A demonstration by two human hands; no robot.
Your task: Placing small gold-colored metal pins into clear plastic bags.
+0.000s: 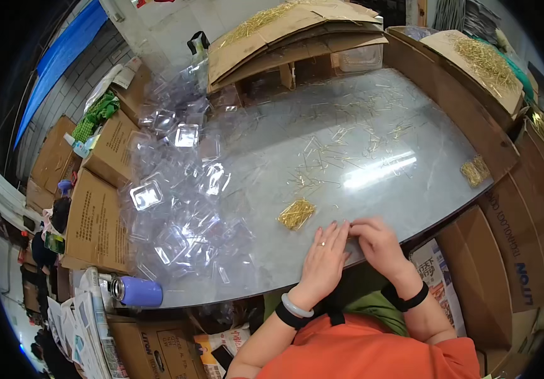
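My left hand (324, 258) lies at the near edge of the grey tabletop (266, 151), its fingers stretched out side by side with a ring on one. Beside it, my right hand (380, 245) has bent fingers pointing toward the left fingertips. Motion smears its knuckles, and whether anything is under or between the fingers is hidden. Just beyond my left fingertips sits a compact block of gold-coloured wire pins (296, 213); I cannot tell whether a clear box surrounds it. Loose gold pins (322, 155) lie scattered farther up the table.
Many clear plastic boxes (183, 189) heap along the left side. A purple bottle (141, 291) lies at the near left corner. Packed gold pins (475, 170) rest by the right edge. A cardboard shelf (297, 41) stands at the back, and a cardboard wall (455, 95) borders the right.
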